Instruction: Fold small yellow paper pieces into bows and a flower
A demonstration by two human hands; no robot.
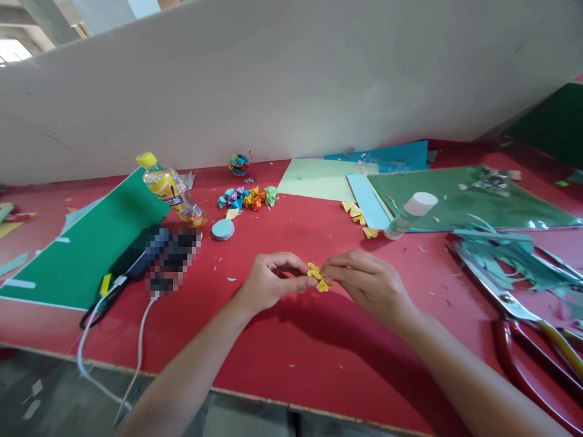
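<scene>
Between my two hands, just above the red tabletop, is a small yellow paper flower (pixel 320 279). My left hand (pixel 277 279) pinches its left side between thumb and fingers. From the right, the fingertips of my right hand (pixel 364 279) close on its other edge and hide part of it. Beyond my right hand lie several loose folded yellow paper pieces (pixel 355 212). A glue stick with a white cap (pixel 410 215) leans beside them. Farther left sits a stack of light blue paper circles (pixel 223 229), near a row of colourful folded paper flowers (pixel 248 198).
Large red-handled scissors (pixel 510 303) and teal paper scraps (pixel 514 255) lie at the right. On the left are a tilted drink bottle (pixel 173 191), a power bank (pixel 141 252) with white cables and green card (pixel 82 261). Paper sheets (pixel 319 179) lie along the wall.
</scene>
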